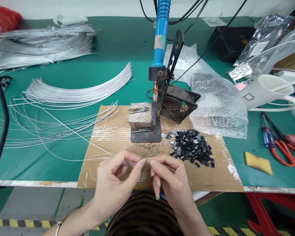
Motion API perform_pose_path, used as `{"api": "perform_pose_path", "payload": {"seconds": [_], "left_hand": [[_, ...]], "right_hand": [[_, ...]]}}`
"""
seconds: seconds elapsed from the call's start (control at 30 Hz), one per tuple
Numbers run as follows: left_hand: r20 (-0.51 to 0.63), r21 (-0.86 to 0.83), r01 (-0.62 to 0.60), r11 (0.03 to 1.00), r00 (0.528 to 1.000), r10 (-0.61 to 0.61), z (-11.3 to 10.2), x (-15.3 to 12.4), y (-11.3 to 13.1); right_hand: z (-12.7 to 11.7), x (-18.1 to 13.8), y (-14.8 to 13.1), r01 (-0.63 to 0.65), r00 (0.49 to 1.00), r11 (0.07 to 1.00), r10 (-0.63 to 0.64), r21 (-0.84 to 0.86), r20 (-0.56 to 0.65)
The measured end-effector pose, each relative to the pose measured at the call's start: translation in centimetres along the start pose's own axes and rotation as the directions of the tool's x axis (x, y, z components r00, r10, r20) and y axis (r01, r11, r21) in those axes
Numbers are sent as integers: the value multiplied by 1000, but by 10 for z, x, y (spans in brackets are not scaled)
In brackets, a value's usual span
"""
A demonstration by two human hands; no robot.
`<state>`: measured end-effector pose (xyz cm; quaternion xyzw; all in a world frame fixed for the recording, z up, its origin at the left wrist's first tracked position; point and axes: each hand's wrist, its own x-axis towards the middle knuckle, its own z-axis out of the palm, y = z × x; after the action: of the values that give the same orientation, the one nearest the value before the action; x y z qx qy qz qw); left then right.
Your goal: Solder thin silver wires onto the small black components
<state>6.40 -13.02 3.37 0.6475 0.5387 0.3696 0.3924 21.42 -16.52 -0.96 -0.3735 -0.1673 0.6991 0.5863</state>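
Note:
Close to the front edge of the cardboard, my left hand [121, 173] and my right hand [170, 175] meet fingertip to fingertip. A thin white wire [95, 159] runs in from the left to my left hand, which is closed in a pinch on it. A slim metallic piece also shows between those fingers, its kind unclear. My right thumb and forefinger pinch the wire's end; fine strands stick out to the right across that hand. Right of my hands lies a heap of small black connectors with metal ends [191, 146].
A blue-handled soldering iron [159, 42] hangs tip-down over a metal base [147, 136], with a small fan [178, 103] behind. Bundled white wires [78, 90] lie left. Bubble wrap [218, 101], a mug [265, 91], orange-handled scissors [285, 154] and a yellow sponge [258, 163] are right.

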Motion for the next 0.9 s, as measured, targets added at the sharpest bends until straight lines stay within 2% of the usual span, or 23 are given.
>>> {"api": "perform_pose_path", "payload": {"seconds": [0.37,0.5,0.6,0.67,0.73,0.77,0.83,0.9], "left_hand": [[-99,-42,-45,998,994,40,9,-7,-5],[-109,-56,-41,998,993,35,11,-8,-6],[-113,9,-63,998,992,63,9,-8,-9],[-118,97,-116,989,985,127,6,-9,-11],[-114,208,-225,952,961,252,1,-8,-14],[-112,269,-299,915,934,338,-1,-8,-15],[-99,408,-440,800,850,518,-6,-6,-19],[-69,532,-503,681,776,627,-10,-4,-24]], "right_hand": [[17,-5,10,32,993,992,-18,121,-114],[19,-4,12,32,992,995,-20,92,-126],[15,-3,11,43,992,997,-35,64,-121],[9,-2,7,79,990,996,-73,48,-119],[-1,-2,0,152,979,988,-148,18,-139],[-6,-3,-5,198,968,980,-195,2,-158],[-17,-3,-15,277,943,960,-280,-43,-183],[-28,-4,-24,324,915,942,-335,-86,-226]]}}
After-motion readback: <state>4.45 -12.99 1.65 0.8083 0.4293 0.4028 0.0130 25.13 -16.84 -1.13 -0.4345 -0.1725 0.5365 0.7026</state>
